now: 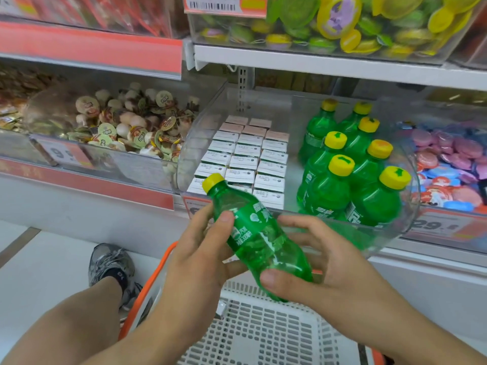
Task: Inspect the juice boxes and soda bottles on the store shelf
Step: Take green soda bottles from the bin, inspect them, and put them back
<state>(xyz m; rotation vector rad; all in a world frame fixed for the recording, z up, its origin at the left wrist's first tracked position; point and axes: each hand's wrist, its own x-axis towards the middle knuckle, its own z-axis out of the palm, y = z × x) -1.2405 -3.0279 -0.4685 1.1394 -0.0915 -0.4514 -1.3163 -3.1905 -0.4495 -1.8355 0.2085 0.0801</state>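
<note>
A small green soda bottle (259, 237) with a yellow cap lies tilted in front of the shelf, cap toward the upper left. My left hand (200, 248) grips its upper half, thumb across the label. My right hand (313, 270) holds the lower half, thumb on the base end. Behind them a clear plastic bin (411, 227) holds rows of white juice boxes (247, 156) on its left side. Several upright green soda bottles (350, 164) with yellow caps stand on its right side.
A white basket with an orange rim (266, 330) sits below my hands. My leg and a grey sneaker (110, 264) are at the lower left. Bins of wrapped snacks (123, 127) and pink sweets (448, 164) flank the drinks. An upper shelf (329, 63) overhangs.
</note>
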